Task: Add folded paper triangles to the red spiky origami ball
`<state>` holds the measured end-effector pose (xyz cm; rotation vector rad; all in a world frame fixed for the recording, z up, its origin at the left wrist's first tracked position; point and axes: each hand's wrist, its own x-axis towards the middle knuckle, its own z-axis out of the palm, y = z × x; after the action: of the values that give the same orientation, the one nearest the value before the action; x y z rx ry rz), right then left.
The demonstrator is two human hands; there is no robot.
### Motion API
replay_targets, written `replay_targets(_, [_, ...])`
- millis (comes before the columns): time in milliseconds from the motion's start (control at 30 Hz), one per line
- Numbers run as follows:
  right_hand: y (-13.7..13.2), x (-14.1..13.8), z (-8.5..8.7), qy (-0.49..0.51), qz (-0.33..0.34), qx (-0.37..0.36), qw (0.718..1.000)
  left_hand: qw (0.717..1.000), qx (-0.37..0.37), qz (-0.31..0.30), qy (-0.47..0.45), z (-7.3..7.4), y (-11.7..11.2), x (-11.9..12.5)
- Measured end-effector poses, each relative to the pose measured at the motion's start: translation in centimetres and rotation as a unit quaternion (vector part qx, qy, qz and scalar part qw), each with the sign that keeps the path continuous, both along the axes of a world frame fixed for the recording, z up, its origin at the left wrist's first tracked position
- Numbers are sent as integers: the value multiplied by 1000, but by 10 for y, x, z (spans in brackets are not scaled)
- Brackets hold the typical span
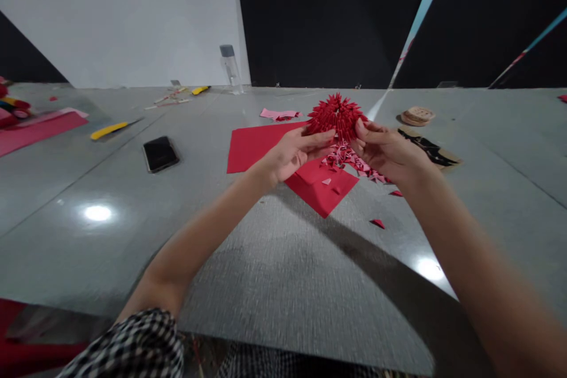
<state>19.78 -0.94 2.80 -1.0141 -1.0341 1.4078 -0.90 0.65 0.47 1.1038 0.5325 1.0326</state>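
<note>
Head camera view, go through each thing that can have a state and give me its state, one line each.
Red spiky paper model, being held
Left hand, fingers extended against the model
Right hand, fingers curled onto the model
Red paper sheet, lying flat beneath the hands
Smartphone, lying flat, screen dark
Water bottle, upright, capped

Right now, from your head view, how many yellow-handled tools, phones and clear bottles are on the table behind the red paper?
Yellow-handled tools: 2
Phones: 1
Clear bottles: 1
Total: 4
</note>
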Motion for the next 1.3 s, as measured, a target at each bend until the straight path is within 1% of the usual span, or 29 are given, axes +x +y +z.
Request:
replay_targets(67, [-4,-3,2,-16,12,18,1000,999,29,8,10,-1,-4,4])
replay_targets(167, [-8,-5,5,-48,36,48,997,998,35,55,16,-1,-9,8])
replay_targets(300, [-10,-6,9,-71,53,47,995,996,30,86,17,0,-13,11])
replay_targets(400, [-8,-5,6,-66,52,49,995,994,34,99,23,2,-15,12])
replay_targets(633, [3,-2,-8,-100,7,55,993,992,60,100,53,3,-19,12])
replay_targets(767, [2,-2,-6,-105,18,50,993,991,64,96,65,3,-19,11])
replay_targets(900, [-2,-4,-1,-90,24,20,995,993,63,84,58,2,-19,10])
replay_targets(967, [-3,-5,0,-77,21,20,997,992,59,96,48,2,-17,10])
replay_targets(1100, [-4,-7,0,-62,-10,39,997,990,62,119,32,1,-11,8])
replay_targets(1200, [-4,-8,-2,-49,-19,48,997,992,59,102,31,-1,-10,8])
replay_targets(1300, [-5,-9,-4,-44,-13,37,998,994,48,88,33,-3,-13,12])
